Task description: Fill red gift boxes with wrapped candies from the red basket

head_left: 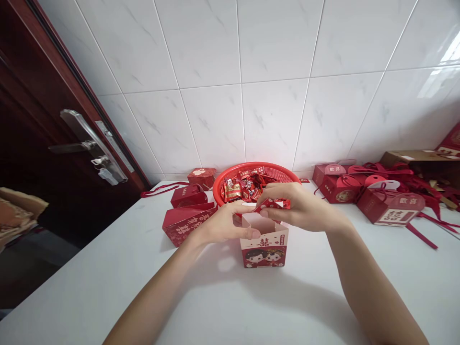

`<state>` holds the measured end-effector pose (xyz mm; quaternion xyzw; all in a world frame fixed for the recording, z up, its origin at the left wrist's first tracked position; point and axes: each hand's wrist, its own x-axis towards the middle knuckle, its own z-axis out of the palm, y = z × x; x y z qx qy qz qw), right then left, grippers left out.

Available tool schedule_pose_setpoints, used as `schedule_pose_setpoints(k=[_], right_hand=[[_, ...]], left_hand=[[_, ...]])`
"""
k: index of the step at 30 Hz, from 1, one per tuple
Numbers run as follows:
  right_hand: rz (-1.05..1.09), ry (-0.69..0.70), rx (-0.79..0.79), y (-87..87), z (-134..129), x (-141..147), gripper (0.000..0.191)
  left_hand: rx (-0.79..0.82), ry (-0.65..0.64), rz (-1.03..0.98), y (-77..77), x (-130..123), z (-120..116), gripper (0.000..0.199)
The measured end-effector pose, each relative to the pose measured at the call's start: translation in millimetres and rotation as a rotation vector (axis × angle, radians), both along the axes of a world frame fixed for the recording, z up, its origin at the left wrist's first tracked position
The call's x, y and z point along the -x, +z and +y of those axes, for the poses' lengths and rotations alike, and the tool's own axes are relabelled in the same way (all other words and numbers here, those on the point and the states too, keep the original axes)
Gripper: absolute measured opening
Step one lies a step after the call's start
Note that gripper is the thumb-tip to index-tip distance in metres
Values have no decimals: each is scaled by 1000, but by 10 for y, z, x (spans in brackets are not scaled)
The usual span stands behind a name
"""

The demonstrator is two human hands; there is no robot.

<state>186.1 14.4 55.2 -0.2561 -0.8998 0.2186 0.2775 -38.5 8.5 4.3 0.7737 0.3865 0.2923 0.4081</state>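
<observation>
An upright red and cream gift box (265, 254) with two cartoon faces on its front stands on the white table (223, 306), its top open. My left hand (226, 224) grips the box's left side, thumb at the front top edge and fingers behind. At the back top edge, my right hand (293, 206) pinches a red, white-dotted flap (268, 205) of the box. Behind both hands sits a red plastic basket (251, 166) of wrapped sweets (233, 189), partly hidden by them. The inside of the box shows only in part.
Red boxes (185, 223) stand left of the basket, near a ribbon (161, 189). More closed boxes (390, 208), loose ribbons and a cardboard carton (413, 155) lie at the right. A tiled wall (273, 120) is behind, a dark door (39, 105) at the left.
</observation>
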Motion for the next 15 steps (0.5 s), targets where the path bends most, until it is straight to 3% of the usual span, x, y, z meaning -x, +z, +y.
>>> schedule_pose_setpoints(k=[4, 8, 15], right_hand=[[-157, 11, 61, -59, 30, 47, 23], [-138, 2, 43, -37, 17, -11, 22], [-107, -181, 36, 40, 40, -268, 32]], left_hand=[[18, -14, -4, 0, 1, -1, 44], [-5, 10, 40, -26, 17, 6, 54], [-90, -17, 144, -19, 69, -15, 60]])
